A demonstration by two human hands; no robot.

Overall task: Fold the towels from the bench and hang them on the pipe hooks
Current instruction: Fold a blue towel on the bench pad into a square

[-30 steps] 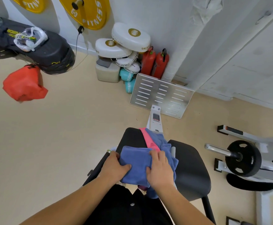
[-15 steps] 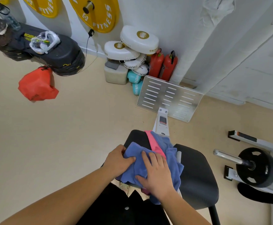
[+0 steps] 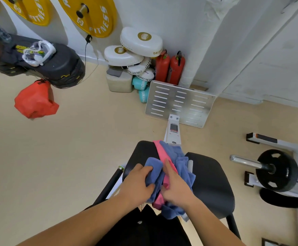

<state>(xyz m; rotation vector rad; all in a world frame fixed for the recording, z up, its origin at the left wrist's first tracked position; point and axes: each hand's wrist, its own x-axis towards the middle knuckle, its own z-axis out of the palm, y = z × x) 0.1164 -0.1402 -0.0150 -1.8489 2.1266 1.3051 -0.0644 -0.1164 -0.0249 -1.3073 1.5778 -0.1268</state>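
Left hand [image 3: 137, 183] is curled round a folded blue terry towel [image 3: 154, 165], thumb on top and fingers wrapped about its near edge. Right hand [image 3: 177, 188] lies on a pink cloth towel [image 3: 159, 151], index finger stretched along it. Its other fingers are lost among the folds, so whether it grasps or merely presses cannot be told. A second, crumpled blue towel [image 3: 182, 162] lies partly beneath the pink one and spills over the near edge of the black padded worktop [image 3: 212, 183]. Beyond, on the floor [image 3: 73, 148], stand a slotted metal footplate [image 3: 180, 103] and two red fire extinguishers [image 3: 169, 68]. Yellow weight plates [image 3: 95, 16] hang on the wall [image 3: 180, 18], cut off by the upper frame edge.
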